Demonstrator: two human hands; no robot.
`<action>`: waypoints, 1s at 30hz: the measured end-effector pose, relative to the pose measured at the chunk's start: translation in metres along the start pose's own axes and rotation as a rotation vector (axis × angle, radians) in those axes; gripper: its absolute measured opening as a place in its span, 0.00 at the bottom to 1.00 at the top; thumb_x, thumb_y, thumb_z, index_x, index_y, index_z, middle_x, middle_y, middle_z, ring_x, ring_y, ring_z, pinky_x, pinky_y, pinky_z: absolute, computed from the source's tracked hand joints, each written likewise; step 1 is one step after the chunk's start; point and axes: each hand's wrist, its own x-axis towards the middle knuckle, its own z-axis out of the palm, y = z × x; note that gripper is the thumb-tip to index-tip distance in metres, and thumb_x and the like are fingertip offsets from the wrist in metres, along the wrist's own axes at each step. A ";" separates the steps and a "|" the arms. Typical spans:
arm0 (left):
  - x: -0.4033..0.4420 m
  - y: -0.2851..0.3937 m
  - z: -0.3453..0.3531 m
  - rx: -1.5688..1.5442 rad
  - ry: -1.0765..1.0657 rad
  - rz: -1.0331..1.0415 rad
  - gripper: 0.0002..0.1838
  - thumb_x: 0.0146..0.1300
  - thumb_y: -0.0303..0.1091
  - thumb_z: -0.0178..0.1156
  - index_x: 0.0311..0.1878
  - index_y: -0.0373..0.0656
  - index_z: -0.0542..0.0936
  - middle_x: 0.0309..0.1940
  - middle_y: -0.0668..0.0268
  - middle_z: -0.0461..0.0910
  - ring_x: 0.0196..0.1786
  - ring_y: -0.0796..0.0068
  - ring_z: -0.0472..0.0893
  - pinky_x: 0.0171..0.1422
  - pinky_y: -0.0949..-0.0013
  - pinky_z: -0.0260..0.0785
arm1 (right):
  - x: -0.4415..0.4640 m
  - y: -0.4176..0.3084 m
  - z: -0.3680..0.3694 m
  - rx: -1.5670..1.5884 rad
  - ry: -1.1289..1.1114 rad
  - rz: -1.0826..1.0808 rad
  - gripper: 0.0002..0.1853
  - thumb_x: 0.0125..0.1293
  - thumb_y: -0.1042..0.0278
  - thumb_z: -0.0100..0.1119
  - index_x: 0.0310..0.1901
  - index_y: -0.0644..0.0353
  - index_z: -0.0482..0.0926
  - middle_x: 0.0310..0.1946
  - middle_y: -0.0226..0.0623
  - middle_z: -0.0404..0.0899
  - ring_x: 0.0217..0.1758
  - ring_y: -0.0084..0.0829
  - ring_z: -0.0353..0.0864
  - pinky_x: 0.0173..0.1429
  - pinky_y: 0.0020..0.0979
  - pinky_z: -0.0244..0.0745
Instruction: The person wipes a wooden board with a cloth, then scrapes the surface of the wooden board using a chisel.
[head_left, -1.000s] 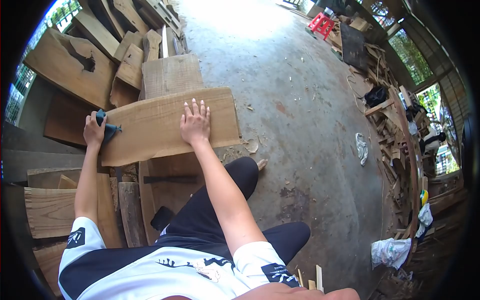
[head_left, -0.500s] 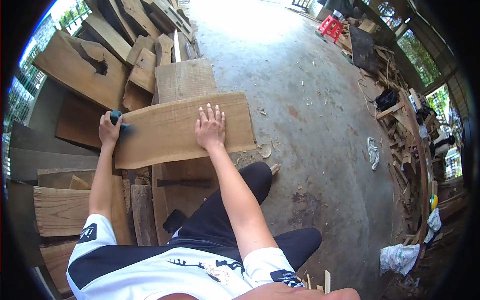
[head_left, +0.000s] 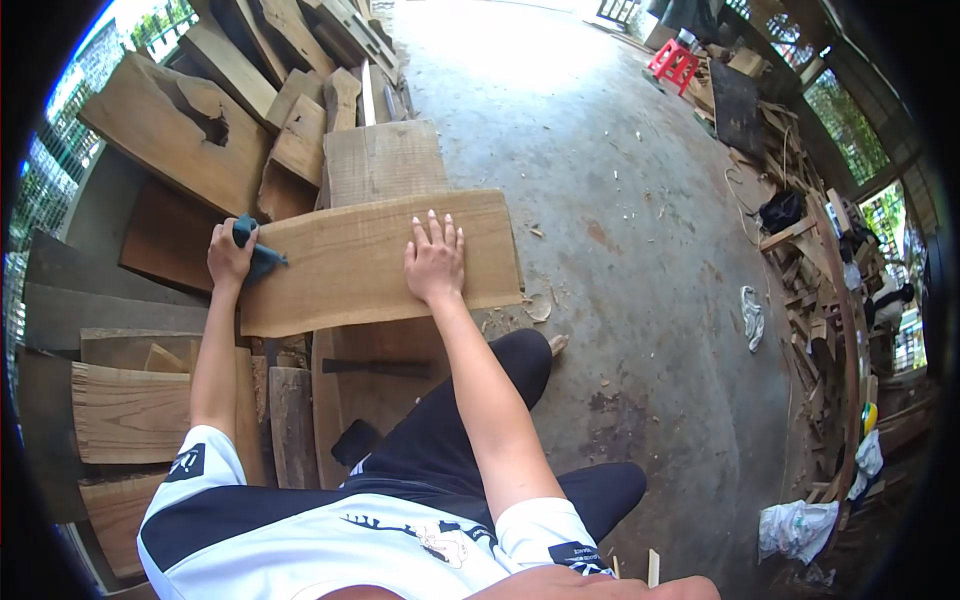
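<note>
here's the plank (head_left: 350, 252) beside stacked timber (head_left: 165, 130), left hand (head_left: 229, 257) clutching a blue cloth (head_left: 264, 263) at its left end, right hand (head_left: 435, 264) spread flat on top: wiping, seemingly; next move calls for steady bracing.

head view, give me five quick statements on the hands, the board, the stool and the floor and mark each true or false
1. The left hand grips a blue-green cloth. True.
2. The right hand is holding a hammer. False: it holds no tool and rests on the board.
3. Both hands are at the same end of the board. False: the left hand is by its left end, the right hand nearer its right end.
4. A white crumpled item lies on the floor to the right of the board. True.
5. The stool at the upper right is blue. False: it is red.
</note>
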 end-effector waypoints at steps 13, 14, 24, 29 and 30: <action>0.006 0.004 0.023 -0.024 -0.055 0.119 0.21 0.64 0.50 0.70 0.48 0.44 0.80 0.43 0.52 0.82 0.45 0.44 0.84 0.46 0.47 0.79 | -0.005 0.003 0.002 -0.002 0.004 -0.023 0.28 0.74 0.53 0.51 0.73 0.50 0.72 0.79 0.41 0.63 0.84 0.48 0.54 0.86 0.50 0.44; 0.017 -0.006 0.017 0.055 -0.070 -0.002 0.21 0.64 0.52 0.69 0.48 0.45 0.79 0.43 0.52 0.82 0.46 0.44 0.84 0.45 0.46 0.79 | -0.003 0.003 0.000 -0.009 0.000 -0.014 0.28 0.74 0.53 0.51 0.73 0.50 0.72 0.79 0.41 0.63 0.84 0.48 0.54 0.86 0.50 0.44; -0.034 0.137 0.014 -0.320 -0.342 0.465 0.22 0.59 0.48 0.74 0.49 0.44 0.82 0.45 0.52 0.83 0.47 0.45 0.84 0.51 0.50 0.78 | -0.003 0.007 0.004 0.024 -0.016 -0.009 0.28 0.75 0.52 0.50 0.74 0.49 0.71 0.80 0.39 0.61 0.85 0.46 0.52 0.87 0.49 0.43; 0.025 0.058 0.037 -0.047 -0.178 0.030 0.21 0.66 0.51 0.68 0.49 0.44 0.79 0.44 0.50 0.82 0.50 0.44 0.84 0.49 0.46 0.79 | -0.002 0.006 0.001 0.041 0.002 -0.004 0.27 0.75 0.54 0.50 0.74 0.49 0.72 0.80 0.40 0.62 0.84 0.48 0.53 0.87 0.50 0.44; 0.022 0.062 0.036 -0.042 -0.146 0.058 0.21 0.67 0.51 0.67 0.49 0.44 0.78 0.43 0.49 0.82 0.49 0.44 0.84 0.49 0.46 0.79 | -0.002 0.006 0.001 0.035 -0.001 0.003 0.27 0.75 0.54 0.50 0.74 0.49 0.72 0.80 0.40 0.62 0.84 0.48 0.54 0.87 0.50 0.44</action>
